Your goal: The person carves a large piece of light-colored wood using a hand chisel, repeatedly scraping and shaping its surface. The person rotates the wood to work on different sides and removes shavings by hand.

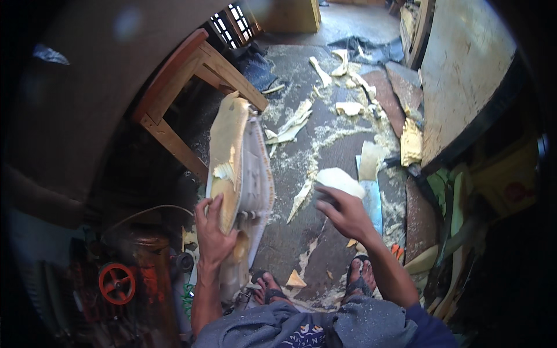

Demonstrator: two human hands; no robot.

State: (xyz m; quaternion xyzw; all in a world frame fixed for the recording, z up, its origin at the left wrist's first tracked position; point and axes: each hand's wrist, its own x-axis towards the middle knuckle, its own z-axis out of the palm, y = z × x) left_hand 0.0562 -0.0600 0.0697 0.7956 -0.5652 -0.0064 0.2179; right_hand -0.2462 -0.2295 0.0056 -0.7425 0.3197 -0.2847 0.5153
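Note:
My left hand (pixel 213 232) grips the near edge of a seat pan (pixel 255 174) stood on its side, with worn yellow foam (pixel 223 151) stuck to its left face and a pale plastic shell on the right. My right hand (pixel 347 211) is raised to the right of it, fingers closed on a pale chunk of foam (pixel 339 180). Both my feet in sandals (pixel 360 281) stand on the dark floor below.
Torn foam scraps (pixel 290 124) and crumbs litter the floor (pixel 296 243). A wooden frame (pixel 191 87) stands at the upper left, an air compressor with a red wheel (pixel 117 283) at the lower left, and a plywood board (pixel 464 69) leans at the right.

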